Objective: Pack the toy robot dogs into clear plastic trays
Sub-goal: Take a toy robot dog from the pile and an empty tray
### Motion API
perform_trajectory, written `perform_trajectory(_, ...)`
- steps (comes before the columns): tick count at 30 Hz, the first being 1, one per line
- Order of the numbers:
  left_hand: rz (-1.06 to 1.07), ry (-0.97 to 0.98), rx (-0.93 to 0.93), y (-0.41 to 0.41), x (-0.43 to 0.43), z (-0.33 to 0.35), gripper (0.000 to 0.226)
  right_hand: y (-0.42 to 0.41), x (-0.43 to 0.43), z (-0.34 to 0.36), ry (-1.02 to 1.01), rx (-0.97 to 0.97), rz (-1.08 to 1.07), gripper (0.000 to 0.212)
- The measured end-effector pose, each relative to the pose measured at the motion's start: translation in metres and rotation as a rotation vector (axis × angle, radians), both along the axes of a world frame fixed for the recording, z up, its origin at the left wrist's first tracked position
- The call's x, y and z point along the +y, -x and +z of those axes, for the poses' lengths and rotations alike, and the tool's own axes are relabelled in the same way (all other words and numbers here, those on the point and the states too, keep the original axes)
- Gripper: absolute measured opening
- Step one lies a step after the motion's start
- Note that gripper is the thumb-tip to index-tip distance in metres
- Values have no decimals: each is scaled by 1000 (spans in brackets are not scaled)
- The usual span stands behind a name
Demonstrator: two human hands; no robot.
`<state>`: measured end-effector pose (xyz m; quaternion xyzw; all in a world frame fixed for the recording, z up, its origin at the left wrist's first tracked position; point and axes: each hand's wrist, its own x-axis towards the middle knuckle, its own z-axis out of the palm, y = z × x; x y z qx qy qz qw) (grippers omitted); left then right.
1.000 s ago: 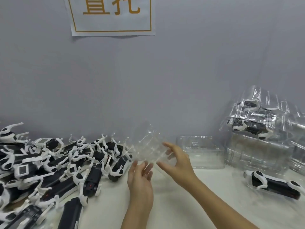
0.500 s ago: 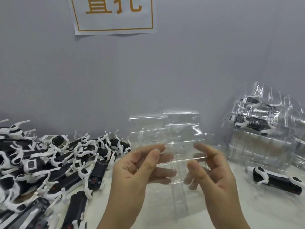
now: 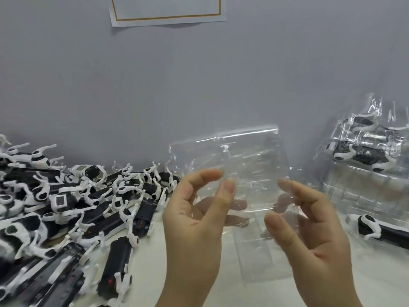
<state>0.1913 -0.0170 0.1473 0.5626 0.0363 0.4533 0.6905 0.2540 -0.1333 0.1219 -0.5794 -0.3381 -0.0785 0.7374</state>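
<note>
- A clear plastic tray (image 3: 247, 165) is hanging in the air at the middle of the view, above the table and standing nearly upright, with its moulded face turned toward the person.
- The left hand (image 3: 194, 224) is pinching the tray's left part. Its thumb (image 3: 228, 189) is lying on the near face, and its curled fingers are showing through the plastic behind.
- The right hand (image 3: 314, 238) is gripping the tray's right part in the same way, thumb in front and fingers curled behind the plastic. Both hands are clamping the tray between them.
- The lower section of the tray is reaching down between the two wrists; whether it is touching the table cannot be told.
- A heap of black-and-white toy robot dogs (image 3: 73, 209) is lying tangled on the white table (image 3: 150, 258), to the left of the left hand.
- A stack of clear trays (image 3: 363, 187) is standing to the right, against the wall, with packed dogs sitting in the top ones.
- One single dog (image 3: 385, 231) is lying on the table just in front of that stack.
- A paper sign (image 3: 168, 9) with an orange border is hanging on the grey wall (image 3: 199, 85) above.
</note>
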Motion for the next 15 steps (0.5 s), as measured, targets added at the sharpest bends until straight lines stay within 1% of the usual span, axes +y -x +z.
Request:
perform_trajectory(2,-9,17,-4,0,1,0,23,0,-1,1,9,-19,5,47)
perform_trajectory(5,-35,4,-10,2,2,1,22,-1,-3,4,27,-41,30,54)
perform_trajectory(7,-34,39,-37,1,2,1,21,-2,-5,7,-30,-14,57,54)
perform_trajectory(9,-71,64,-45,0,4,2,22,-3,-7,7,-26,-14,30,52)
perform_trajectory(12,-134,-29,58,-2,9,1,21,-4,-9,10,-7,-3,35,41)
perform_trajectory(14,-146,-62,100,-4,11,-3,17,-7,-10,9,13,-3,53,47)
perform_trajectory(15,-131,-64,91,-4,11,-2,20,-7,-11,8,6,7,65,50)
